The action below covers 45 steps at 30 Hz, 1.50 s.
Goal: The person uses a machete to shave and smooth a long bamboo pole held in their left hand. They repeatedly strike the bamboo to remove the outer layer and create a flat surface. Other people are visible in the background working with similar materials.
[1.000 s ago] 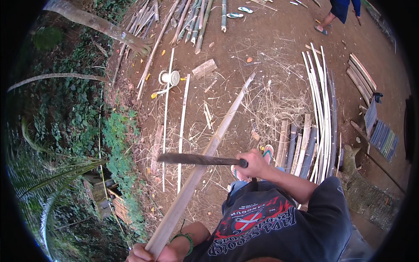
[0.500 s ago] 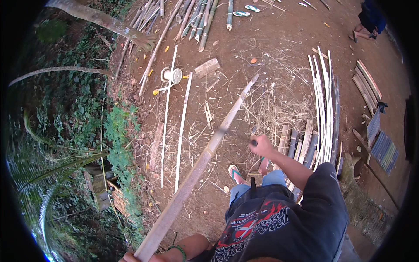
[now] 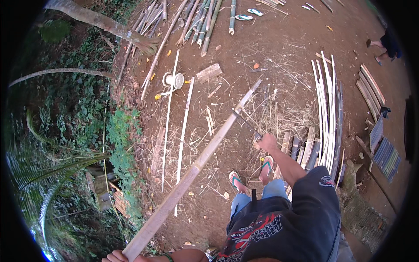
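You are trimming the bamboo pole [image 3: 196,163]: left hand [image 3: 114,256] clamps its near end, right hand [image 3: 267,142] fist-grips the machete [image 3: 245,122] against it. Next, a controlled chop.

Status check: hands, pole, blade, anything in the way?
Left hand grips bamboo pole at its near end. Right hand holds long knife, blade against the pole. Feet in sandals beside it; split strips lie alongside.
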Motion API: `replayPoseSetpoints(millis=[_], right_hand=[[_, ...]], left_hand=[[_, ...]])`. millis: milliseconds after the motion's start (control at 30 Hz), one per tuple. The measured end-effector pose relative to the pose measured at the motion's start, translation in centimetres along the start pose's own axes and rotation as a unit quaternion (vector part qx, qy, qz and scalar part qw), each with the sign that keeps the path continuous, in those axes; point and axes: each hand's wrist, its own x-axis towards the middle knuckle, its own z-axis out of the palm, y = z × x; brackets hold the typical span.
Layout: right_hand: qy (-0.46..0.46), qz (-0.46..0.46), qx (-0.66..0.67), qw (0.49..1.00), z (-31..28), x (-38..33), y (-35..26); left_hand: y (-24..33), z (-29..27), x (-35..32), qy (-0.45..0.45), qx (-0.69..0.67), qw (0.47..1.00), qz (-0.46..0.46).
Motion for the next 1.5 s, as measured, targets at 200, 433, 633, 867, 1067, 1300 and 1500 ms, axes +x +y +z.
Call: replayPoseSetpoints(millis=[200,433,633,867,1067,1300,1500], right_hand=[[-0.091,-0.180,0.086,0.976,-6.6,-7.2,-8.2],[-0.032,0.092,-0.016,0.995,-3.2,7.2,0.2],[-0.050,-0.086,0.034,0.994,-7.1,-1.7,-2.6],[-0.101,-0.326,0.146,0.929,-8.1,-7.0,-5.1],[-0.008,0.149,0.037,0.988,-3.7,8.2,2.0],[-0.004,0.025,0.154,0.988,-5.8,-2.0,1.8],[-0.102,-0.087,0.203,0.970,-6.9,-12.6,-5.7]], left_hand=[[0.5,-1.1,0.0,-0.035,-0.042,0.998,-0.024],[0.0,1.5,-0.9,-0.055,-0.038,0.997,-0.026],[0.0,0.6,-0.6,-0.065,-0.031,0.997,-0.019],[0.4,0.9,0.2,-0.059,-0.001,0.998,0.001],[0.0,2.2,0.1,-0.051,0.020,0.998,0.006],[0.5,-0.8,1.3,-0.007,0.028,1.000,0.003],[-1.5,0.3,3.0,-0.041,-0.089,0.995,0.004]])
